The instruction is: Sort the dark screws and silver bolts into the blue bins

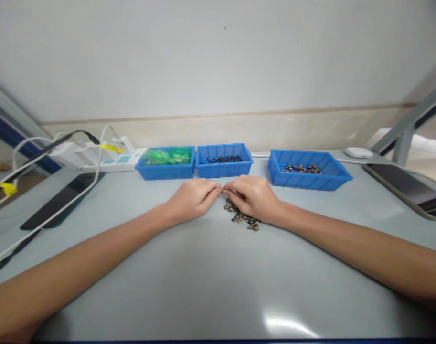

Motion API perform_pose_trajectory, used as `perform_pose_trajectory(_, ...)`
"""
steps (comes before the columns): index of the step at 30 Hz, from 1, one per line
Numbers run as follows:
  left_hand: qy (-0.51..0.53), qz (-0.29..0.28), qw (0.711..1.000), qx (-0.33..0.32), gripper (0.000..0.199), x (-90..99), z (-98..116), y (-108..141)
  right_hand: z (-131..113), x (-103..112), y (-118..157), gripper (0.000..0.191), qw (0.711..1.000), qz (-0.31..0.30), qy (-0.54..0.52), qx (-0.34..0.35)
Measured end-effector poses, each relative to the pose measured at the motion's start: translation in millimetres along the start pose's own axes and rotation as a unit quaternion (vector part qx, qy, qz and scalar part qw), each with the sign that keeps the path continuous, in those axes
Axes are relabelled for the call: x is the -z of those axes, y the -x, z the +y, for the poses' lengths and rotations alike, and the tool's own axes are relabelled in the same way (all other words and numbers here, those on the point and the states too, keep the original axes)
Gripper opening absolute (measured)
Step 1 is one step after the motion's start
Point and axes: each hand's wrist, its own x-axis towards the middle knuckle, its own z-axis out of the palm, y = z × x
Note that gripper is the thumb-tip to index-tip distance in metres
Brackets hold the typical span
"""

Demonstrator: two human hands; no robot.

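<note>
Pinching a tiny, dull metal piece (223, 190) between the fingertips of the bare left hand (198, 198) and the bare right hand (255, 197), closed on it from both sides and meeting tip to tip above the smooth light-grey tabletop (189, 286). Cannot tell its exact shape, mostly hidden by the fingers.

Under and just beside the right hand, partly covered by it, a loose heap of small silvery, brassy and dark metal screws (252, 223). Beyond, in a row near the pale wall (225, 62): an open blue plastic bin of crumpled green plastic (164, 173); close against it, a blue plastic bin of dark screws (225, 170); farther right, a blue plastic bin of silvery-brassy screws (311, 183).

At far left, a white power strip with plugged-in chargers (122, 166), then a flat black phone (60, 198), crossed by a thin white cable (101, 138). At far right, a rounded white case (358, 152) and a dark-screened tablet (407, 186).

On the strip, pale-blue labels (123, 158), too small to read; on the cable, a yellow tag (111, 149).
</note>
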Motion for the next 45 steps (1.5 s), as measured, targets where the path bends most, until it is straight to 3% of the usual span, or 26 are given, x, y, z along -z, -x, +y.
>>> perform_pose_trajectory(14,0.051,0.021,0.998,0.041,0.013,2.1,4.7,0.6,-2.0,1.2,-0.8,0.014,0.998,0.003,-0.045,-0.043)
perform_pose_trajectory(23,0.034,0.030,0.999,0.029,0.018,0.4,2.0,0.6,-0.8,0.1,-0.6,0.015,0.998,0.033,-0.045,-0.021)
perform_pose_trajectory(45,0.047,0.022,0.998,0.037,0.020,2.6,4.9,1.2,-1.1,-1.2,0.3,0.018,0.997,-0.011,-0.025,-0.066)
